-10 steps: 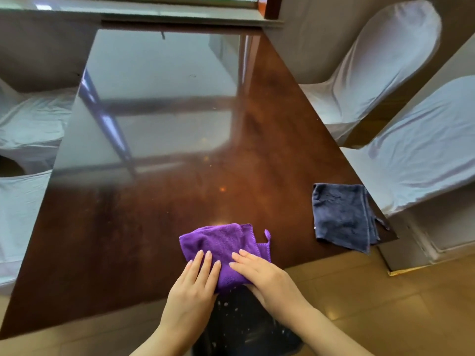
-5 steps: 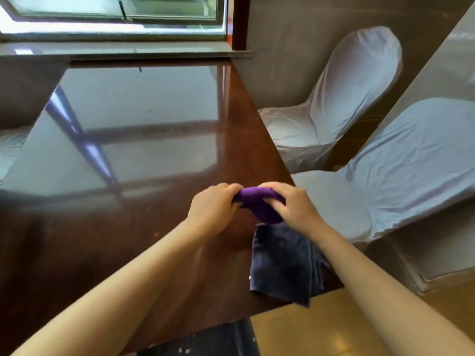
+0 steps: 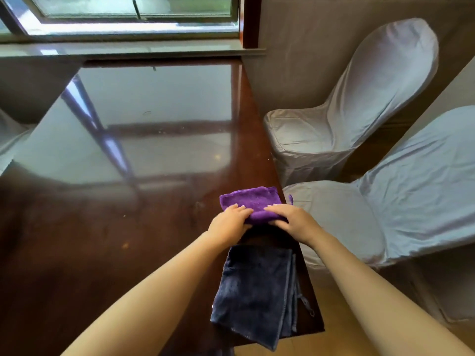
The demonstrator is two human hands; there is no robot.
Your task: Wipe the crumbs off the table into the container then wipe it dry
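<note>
A folded purple cloth point(image 3: 250, 200) lies flat near the right edge of the glossy dark wooden table point(image 3: 128, 227). My left hand point(image 3: 227, 223) presses on its near left part. My right hand point(image 3: 290, 219) rests on its near right part. Both hands have fingers laid over the cloth's near edge. A dark blue cloth point(image 3: 254, 291) lies on the table just nearer to me, between my forearms, its near corner hanging over the front edge. A few small crumbs point(image 3: 125, 244) dot the tabletop at the left. The container is hidden from view.
Two chairs in pale grey covers point(image 3: 359, 104) point(image 3: 385, 196) stand close to the table's right side. A window and sill point(image 3: 128, 27) run along the far end. Another covered chair point(image 3: 10, 140) shows at the left edge. Wooden floor point(image 3: 339, 317) lies below right.
The purple cloth was at the table's front edge, then lifted bunched in both hands, and now lies flat by the right edge beyond the blue cloth. The view has tilted up.
</note>
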